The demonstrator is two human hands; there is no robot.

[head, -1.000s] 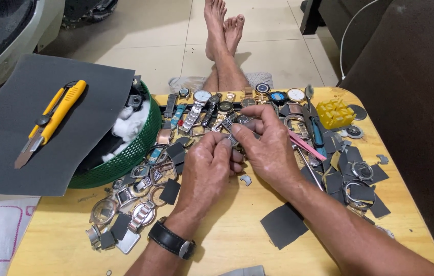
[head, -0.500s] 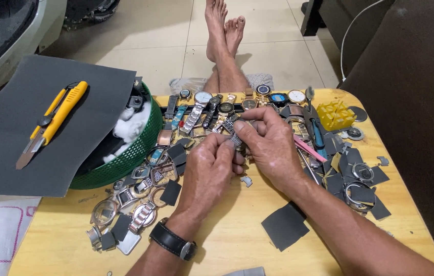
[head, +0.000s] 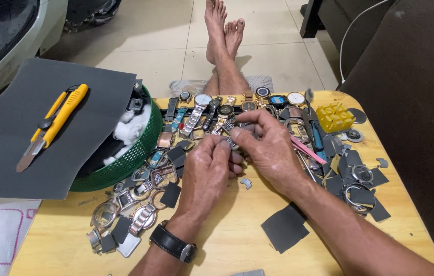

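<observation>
Yellow wooden table (head: 237, 245) littered with watches (head: 204, 110), above tiled floor (head: 166, 36).

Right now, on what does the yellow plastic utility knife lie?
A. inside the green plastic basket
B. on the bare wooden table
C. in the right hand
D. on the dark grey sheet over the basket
D: the yellow plastic utility knife lies flat on the dark grey sheet, which covers part of the green plastic basket.

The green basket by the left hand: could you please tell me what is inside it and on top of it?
Inside the green basket white wadding and a small dark part show. A dark grey sheet covers most of its top, carrying a yellow utility knife; the rest inside is hidden.
</observation>
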